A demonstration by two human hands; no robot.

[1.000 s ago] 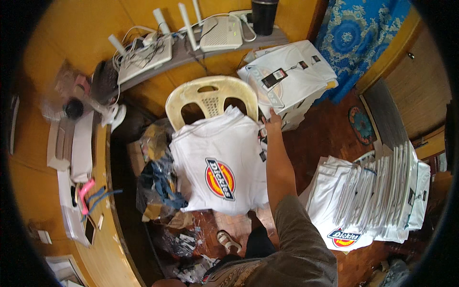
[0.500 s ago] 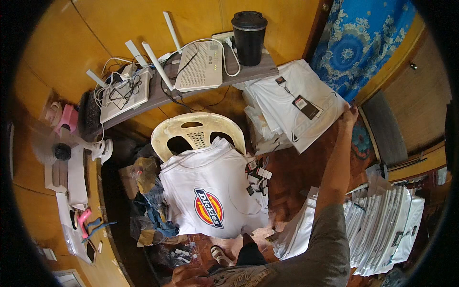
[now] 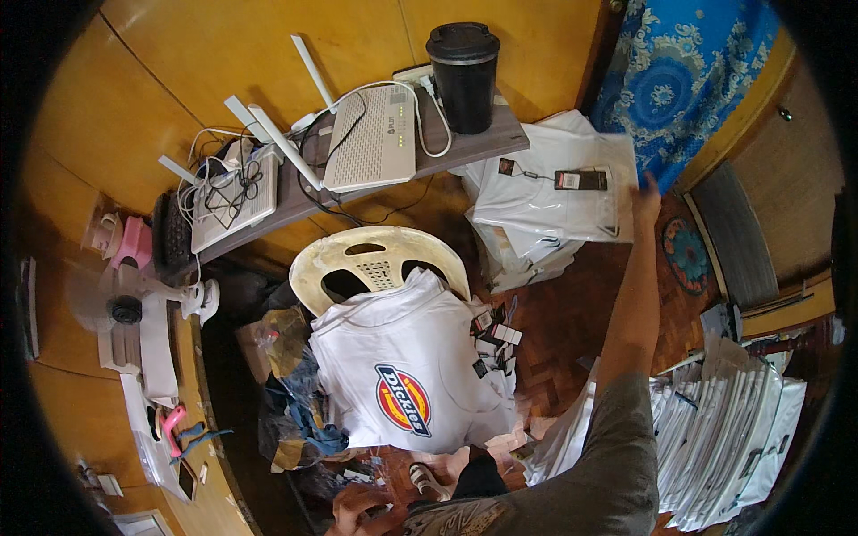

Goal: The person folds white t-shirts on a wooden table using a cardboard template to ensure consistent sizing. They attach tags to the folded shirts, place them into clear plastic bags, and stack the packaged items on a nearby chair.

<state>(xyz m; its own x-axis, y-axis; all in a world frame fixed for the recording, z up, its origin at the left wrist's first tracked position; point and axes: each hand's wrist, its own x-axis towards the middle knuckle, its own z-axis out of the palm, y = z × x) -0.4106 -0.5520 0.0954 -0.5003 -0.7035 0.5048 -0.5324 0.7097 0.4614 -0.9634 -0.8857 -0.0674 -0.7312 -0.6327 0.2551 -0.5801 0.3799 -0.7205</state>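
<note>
At the far right, my right hand [image 3: 645, 202] pinches the edge of a white T-shirt in a clear plastic bag [image 3: 572, 207]. A black hang tag [image 3: 581, 180] on a cord shows on this shirt, which lies over a stack of white packages [image 3: 523, 259]. My left hand [image 3: 361, 509] is low at the bottom edge, near my body, with fingers curled; whether anything is in them is hidden. Between my arms, a pile of white T-shirts [image 3: 366, 357] with a red, yellow and blue print on top rests on a cream plastic chair [image 3: 380, 255]. Several loose tags [image 3: 500, 338] hang by its right side.
A shelf [image 3: 487, 147] at the back carries white routers [image 3: 371, 138], cables and a black tumbler [image 3: 463, 80]. Bagged white shirts [image 3: 724, 429] stand in a row on the right. A fan [image 3: 125, 310] is at left, above a desk [image 3: 201, 429]. A blue curtain [image 3: 670, 80] hangs far right.
The bagged shirt has turned and settled further onto the stack, so its tag lies level now. My right hand stays on its edge. More of my left hand has come into view.
</note>
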